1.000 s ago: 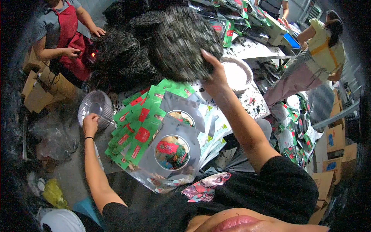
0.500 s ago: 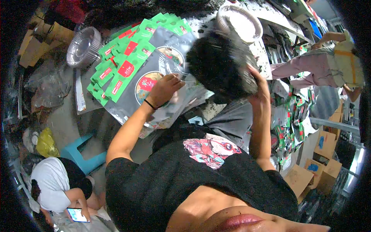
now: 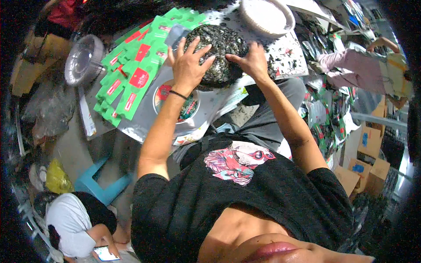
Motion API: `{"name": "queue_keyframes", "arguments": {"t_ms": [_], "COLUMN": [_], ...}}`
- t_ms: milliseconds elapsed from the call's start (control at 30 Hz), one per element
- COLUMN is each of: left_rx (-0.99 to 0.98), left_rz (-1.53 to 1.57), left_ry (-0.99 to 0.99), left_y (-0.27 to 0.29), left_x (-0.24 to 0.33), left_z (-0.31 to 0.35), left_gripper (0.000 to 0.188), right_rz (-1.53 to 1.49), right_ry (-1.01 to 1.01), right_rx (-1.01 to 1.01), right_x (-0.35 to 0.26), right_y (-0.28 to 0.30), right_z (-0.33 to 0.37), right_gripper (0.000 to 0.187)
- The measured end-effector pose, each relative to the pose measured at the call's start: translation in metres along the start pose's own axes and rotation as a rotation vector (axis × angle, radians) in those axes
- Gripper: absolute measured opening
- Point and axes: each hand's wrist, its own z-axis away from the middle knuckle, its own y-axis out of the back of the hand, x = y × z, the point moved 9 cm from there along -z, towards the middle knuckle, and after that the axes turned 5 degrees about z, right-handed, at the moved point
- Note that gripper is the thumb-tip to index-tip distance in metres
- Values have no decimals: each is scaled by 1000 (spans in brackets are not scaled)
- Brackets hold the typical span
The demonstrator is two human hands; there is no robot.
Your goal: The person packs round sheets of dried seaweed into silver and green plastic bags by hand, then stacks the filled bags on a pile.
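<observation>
A round, black, flaky cake of what looks like dried seaweed [image 3: 221,65] lies on the stack of printed clear-and-grey plastic bags [image 3: 199,111]. My left hand [image 3: 188,63] rests on its left side with the fingers spread. At the right edge is my right hand [image 3: 254,63], thumb stretched toward the cake and the fingers apart from it. Both hands are open. Left of the cake, green cardboard header cards [image 3: 138,76] with red patches lie fanned out in an overlapping pile.
A clear round plastic tub [image 3: 83,61] stands at the table's left edge, a white round tray [image 3: 269,22] at the back. Dark crumbs litter the white tabletop [image 3: 291,59]. Packed bags [image 3: 324,118] heap at the right. A blue stool [image 3: 98,184] and a seated person [image 3: 72,223] are lower left.
The seaweed cake, tilted up in my right hand before, now lies flat on the bags. My left hand has moved up from the bags onto it; my right hand has shifted left.
</observation>
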Motion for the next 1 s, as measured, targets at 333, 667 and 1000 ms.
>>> {"name": "queue_keyframes", "arguments": {"t_ms": [333, 667, 1000], "left_rx": [211, -305, -100], "left_rz": [392, 1338, 991], "left_ry": [74, 501, 219], "left_y": [-18, -41, -24], "left_x": [-21, -15, 4], "left_z": [14, -27, -48], "left_gripper": [62, 54, 67], "right_rz": [17, -857, -1010], "right_ry": [174, -25, -118], "right_rx": [145, 156, -249], "right_x": [-22, 74, 102], "right_y": [-44, -9, 37], "right_z": [27, -4, 2], "right_gripper": [85, 150, 83]}}
